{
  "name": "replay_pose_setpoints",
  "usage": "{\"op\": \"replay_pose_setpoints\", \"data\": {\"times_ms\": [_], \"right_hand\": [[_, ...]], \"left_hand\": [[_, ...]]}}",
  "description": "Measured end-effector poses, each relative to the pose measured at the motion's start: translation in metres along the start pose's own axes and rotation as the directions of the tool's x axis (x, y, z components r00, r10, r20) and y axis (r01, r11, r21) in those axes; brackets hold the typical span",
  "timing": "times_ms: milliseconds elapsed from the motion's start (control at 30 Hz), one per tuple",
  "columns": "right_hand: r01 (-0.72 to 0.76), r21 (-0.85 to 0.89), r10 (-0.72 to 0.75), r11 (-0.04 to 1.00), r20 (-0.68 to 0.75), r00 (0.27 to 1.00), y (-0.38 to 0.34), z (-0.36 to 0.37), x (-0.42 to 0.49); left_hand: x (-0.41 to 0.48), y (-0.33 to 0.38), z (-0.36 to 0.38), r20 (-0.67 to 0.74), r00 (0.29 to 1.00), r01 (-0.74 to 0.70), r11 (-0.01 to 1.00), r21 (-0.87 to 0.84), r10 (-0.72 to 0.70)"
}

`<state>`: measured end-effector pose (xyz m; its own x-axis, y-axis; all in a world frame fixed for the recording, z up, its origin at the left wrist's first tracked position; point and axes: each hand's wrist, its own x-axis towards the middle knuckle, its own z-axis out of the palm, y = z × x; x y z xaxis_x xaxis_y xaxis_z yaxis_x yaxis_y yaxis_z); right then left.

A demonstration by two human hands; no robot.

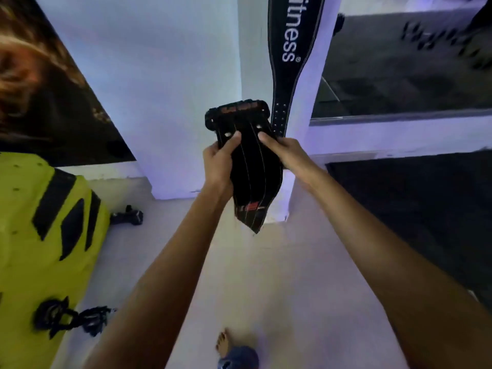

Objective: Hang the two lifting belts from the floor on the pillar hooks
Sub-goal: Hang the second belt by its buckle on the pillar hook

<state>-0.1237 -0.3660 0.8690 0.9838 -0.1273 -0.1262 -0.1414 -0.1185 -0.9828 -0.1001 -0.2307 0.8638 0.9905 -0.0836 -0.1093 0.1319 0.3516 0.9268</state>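
- My left hand [219, 158] and right hand [286, 153] both clasp the second belt [253, 166], thumbs pressed on its front face, so it stays flat and upright with the buckle end above my fingers.
- I judge the two-handed hold is there to steer that buckle end onto a hook; no hook shows in view.
- The pillar [266, 83] stands just beyond my knuckles, close enough to reach.
- The first belt [288, 49] already hangs on the pillar, up and to the right of my right hand, its tail ending near my right fingers.
- The free tail of the held belt droops below my wrists, clear of the floor [266, 275].
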Motion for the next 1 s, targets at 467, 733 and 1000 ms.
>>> {"op": "replay_pose_setpoints", "data": {"times_ms": [467,733,1000], "right_hand": [[0.184,0.432,-0.106,0.883,-0.199,0.974,-0.078,-0.006,-0.061],[0.195,0.196,-0.164,0.961,-0.163,0.973,-0.056,-0.012,-0.089],[0.142,0.106,-0.135,0.984,-0.075,0.988,0.032,-0.026,-0.128]], "left_hand": [[-0.11,-0.016,-0.025,0.177,0.983,-0.104,0.94,0.324,0.048],[-0.077,0.057,0.024,0.188,0.978,0.047,0.977,0.208,-0.087],[-0.077,0.063,0.044,0.101,0.992,0.066,0.993,0.095,-0.075]]}}
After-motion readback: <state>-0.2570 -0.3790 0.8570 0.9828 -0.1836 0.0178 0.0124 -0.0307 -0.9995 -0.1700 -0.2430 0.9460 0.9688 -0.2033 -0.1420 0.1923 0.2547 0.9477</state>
